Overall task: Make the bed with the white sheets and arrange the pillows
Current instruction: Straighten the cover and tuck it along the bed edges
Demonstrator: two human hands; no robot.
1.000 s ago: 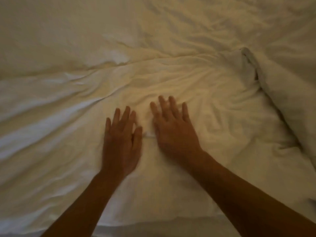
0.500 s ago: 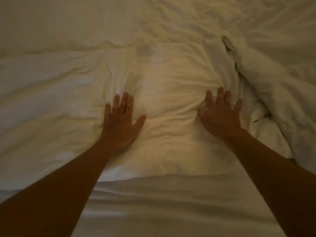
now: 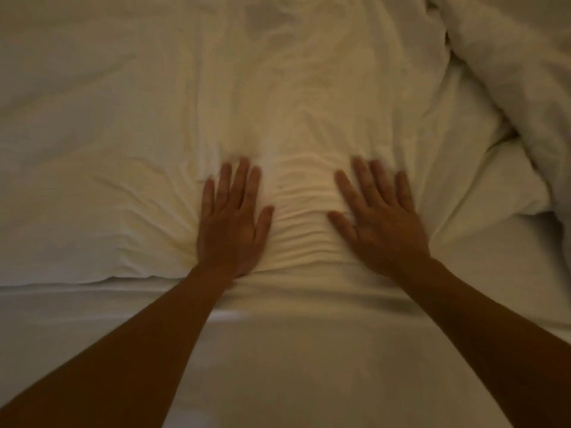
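Two hands flat on sheet

Bed (image 3: 293, 366): white sheet (image 3: 108, 186) spread across; bundled bedding (image 3: 509, 72) far right. Left hand (image 3: 231, 223) and right hand (image 3: 380, 223), fingers straight, press it, closer than half a second ago. Ripples (image 3: 301, 217) bunch between: smoothing unfinished.

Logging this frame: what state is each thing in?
white padded bedcover: spread out, rippled between the hands
left hand: open, flat, pressing the bedcover
right hand: open, flat, pressing the bedcover
bunched white bedding: crumpled, heaped at right
white bottom sheet: smooth
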